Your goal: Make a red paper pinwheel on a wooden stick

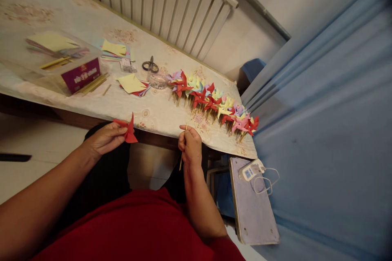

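Note:
Between the thumb and fingers of my left hand [107, 138] is a red paper pinwheel [130, 132], its points folded in toward the middle. My right hand [192, 144] is closed around a thin wooden stick [180, 162], which stands nearly upright, its lower end showing below the fist. The two hands are apart, both just off the table's front edge. Beyond my right hand, a row of finished-looking pinwheels [212, 104] in red, yellow, pink, purple and blue stands on sticks on the table.
On the flowered tablecloth [159, 114] are scissors [150, 65], a clear container [158, 80], small boxes [128, 65], cut paper squares [132, 84] and a purple-labelled box [82, 75] beside loose sticks [93, 84]. At right, a stool [255, 216] holds a white power strip [251, 170] with a cable.

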The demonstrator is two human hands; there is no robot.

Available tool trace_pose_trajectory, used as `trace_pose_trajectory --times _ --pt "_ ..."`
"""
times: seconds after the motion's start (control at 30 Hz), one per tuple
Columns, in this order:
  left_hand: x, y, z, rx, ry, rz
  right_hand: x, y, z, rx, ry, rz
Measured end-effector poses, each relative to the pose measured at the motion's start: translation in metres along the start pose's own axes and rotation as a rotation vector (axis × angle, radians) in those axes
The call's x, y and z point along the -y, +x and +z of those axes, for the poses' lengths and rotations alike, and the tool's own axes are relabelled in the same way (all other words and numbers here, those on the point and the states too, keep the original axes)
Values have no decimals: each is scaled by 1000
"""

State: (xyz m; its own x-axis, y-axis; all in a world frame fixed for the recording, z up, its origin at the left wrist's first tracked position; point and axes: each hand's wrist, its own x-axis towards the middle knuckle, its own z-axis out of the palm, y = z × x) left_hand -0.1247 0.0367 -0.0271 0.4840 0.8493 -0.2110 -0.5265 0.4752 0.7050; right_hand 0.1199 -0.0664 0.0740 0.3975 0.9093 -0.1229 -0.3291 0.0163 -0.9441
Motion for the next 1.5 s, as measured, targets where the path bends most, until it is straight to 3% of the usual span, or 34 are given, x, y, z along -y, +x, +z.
trace_pose_trajectory --times 1.5 --pt "-2 -3 7 -127 -34 -30 -6 2 -7 -11 72 -12"
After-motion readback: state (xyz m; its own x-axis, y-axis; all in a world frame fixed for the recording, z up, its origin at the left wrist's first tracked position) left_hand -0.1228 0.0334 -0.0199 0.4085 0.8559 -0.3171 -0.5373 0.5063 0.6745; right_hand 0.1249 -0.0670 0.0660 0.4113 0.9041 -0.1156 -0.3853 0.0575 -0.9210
